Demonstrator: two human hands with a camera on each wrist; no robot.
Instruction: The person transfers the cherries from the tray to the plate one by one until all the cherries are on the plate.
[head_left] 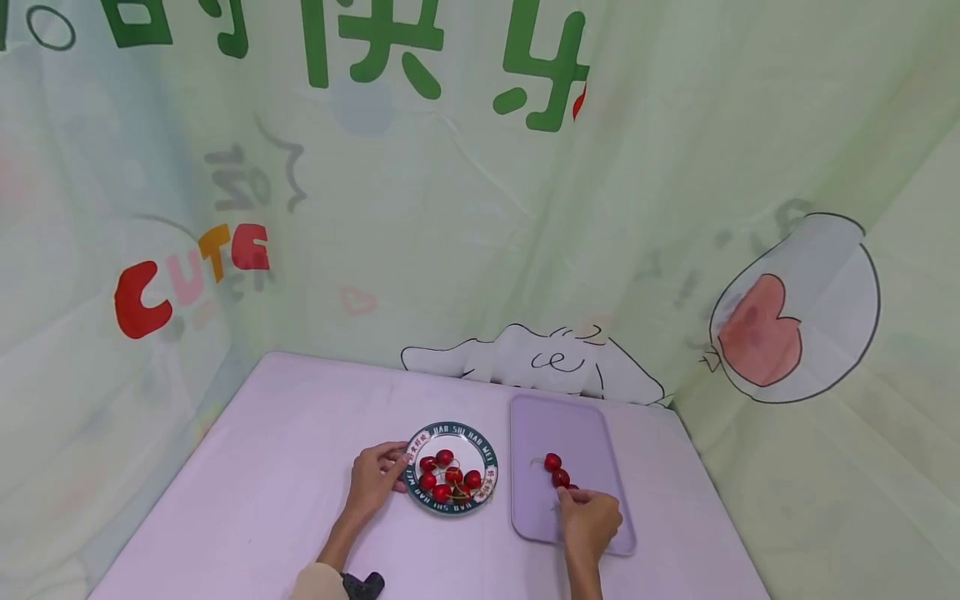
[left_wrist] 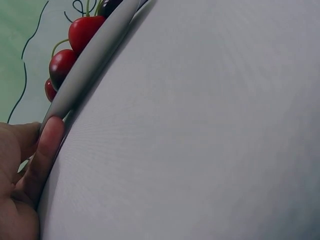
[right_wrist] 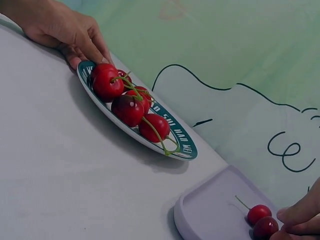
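My left hand [head_left: 375, 479] grips the left rim of a round plate [head_left: 489, 457] with a dark green, lettered border, thumb over the edge and a finger [left_wrist: 51, 134] under it. Several red cherries [head_left: 453, 475] with green stems lie on the plate. To its right, my right hand [head_left: 591, 523] is over a shallow lilac tray [head_left: 536, 425], its fingertips pinching a cherry [head_left: 573, 487] that they mostly cover. Two other cherries lie in a line beside it on the tray: one dark red [head_left: 560, 477], one brighter [head_left: 552, 462] with a thin stem.
A pale cloth covers the table [head_left: 322, 417]. Behind it hangs a light green curtain [head_left: 450, 250] printed with letters and drawings. A narrow strip of tabletop separates plate and tray. A black strap device [head_left: 363, 586] sits by the left sleeve [head_left: 318, 583].
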